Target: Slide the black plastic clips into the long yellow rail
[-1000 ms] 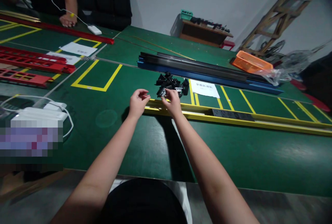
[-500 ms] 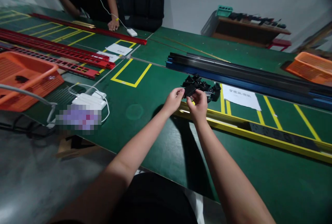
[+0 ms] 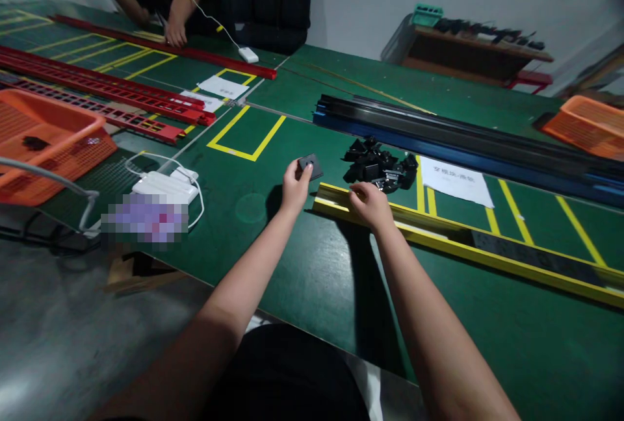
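A small black square plate [image 3: 314, 165] with small holes in its face is pinched between the thumb and fingers of my left hand [image 3: 293, 188], above the green table. My right hand [image 3: 373, 205] is over the near end of a yellow channel rail [image 3: 429, 229]. Its fingers are loosely curled, the thumb slightly apart, and nothing shows between them. Just beyond it lies a pile of black plastic pieces [image 3: 380, 164]. Dark inserts [image 3: 531, 256] sit inside the rail farther right.
Black and blue rails [image 3: 439, 132] lie behind the pile, near a paper label [image 3: 455, 180]. To the left are red slotted rails [image 3: 121, 86], an orange basket [image 3: 63, 148] and a white power adapter [image 3: 166, 188]. Across the table, a co-worker's hand [image 3: 175, 32] touches a red rail.
My left hand has moved left with the plate, away from the pile. My right hand has come off the plate and dropped slightly toward the yellow rail. The co-worker's hand has shifted left.
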{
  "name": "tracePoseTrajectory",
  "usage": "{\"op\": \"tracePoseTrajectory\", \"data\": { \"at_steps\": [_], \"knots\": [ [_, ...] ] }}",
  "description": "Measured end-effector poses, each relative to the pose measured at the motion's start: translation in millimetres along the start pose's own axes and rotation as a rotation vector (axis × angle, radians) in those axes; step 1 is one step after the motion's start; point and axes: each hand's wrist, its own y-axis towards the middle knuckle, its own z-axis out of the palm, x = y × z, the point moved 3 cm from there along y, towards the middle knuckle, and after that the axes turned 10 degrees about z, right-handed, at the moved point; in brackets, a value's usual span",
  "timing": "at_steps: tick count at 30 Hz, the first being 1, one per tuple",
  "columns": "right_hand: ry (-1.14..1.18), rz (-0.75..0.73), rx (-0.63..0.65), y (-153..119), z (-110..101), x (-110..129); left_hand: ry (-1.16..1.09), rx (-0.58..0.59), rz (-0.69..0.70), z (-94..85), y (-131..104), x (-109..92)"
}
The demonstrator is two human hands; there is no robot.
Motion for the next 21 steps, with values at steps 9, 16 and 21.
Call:
{"op": "tracePoseTrajectory", "data": {
  "at_steps": [9, 16, 21],
  "knots": [
    [-0.153, 0.081, 0.002, -4, 1, 10, -0.022, 0.035, -0.15, -15.8, -1, 40],
    [-0.171, 0.113, -0.006, -3, 3, 10, -0.064, 0.187, -0.314, -4.2, -10, 53],
    [-0.19, 0.116, 0.029, 0, 5, 8, 0.182, 0.251, -0.297, -3.6, -15, 46]
  ]
}}
